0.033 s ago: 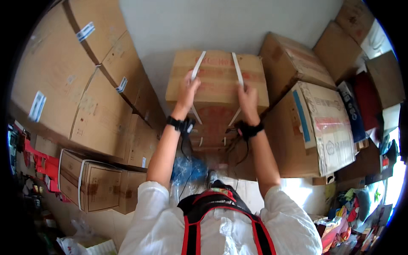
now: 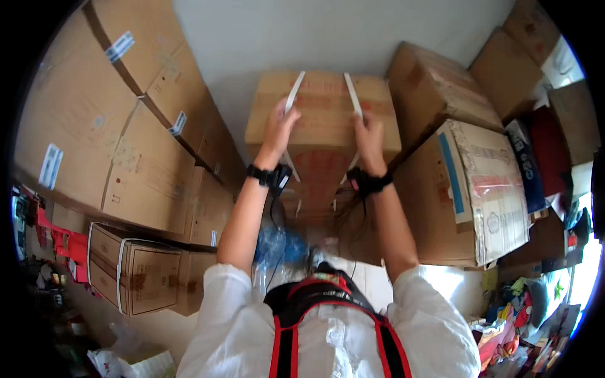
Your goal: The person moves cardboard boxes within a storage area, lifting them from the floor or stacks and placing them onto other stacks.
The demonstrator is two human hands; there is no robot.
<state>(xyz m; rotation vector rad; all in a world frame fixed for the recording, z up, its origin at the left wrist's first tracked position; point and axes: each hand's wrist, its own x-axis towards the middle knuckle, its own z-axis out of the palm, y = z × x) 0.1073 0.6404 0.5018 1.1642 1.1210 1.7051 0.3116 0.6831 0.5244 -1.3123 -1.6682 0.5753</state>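
1. The strapped cardboard box [image 2: 324,126] sits in front of you, by the pale wall [image 2: 283,34].
2. Your left hand [image 2: 279,130] grips its left white strap [image 2: 295,90]; your right hand [image 2: 370,137], the right white strap [image 2: 351,92].
3. Brown cartons [image 2: 148,170] flank it.

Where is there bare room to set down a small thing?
Bare room shows on top of the box, between the white straps that the left hand and right hand hold, and on the floor between the low carton and white bag. The lower right is crowded with a colourful pile.
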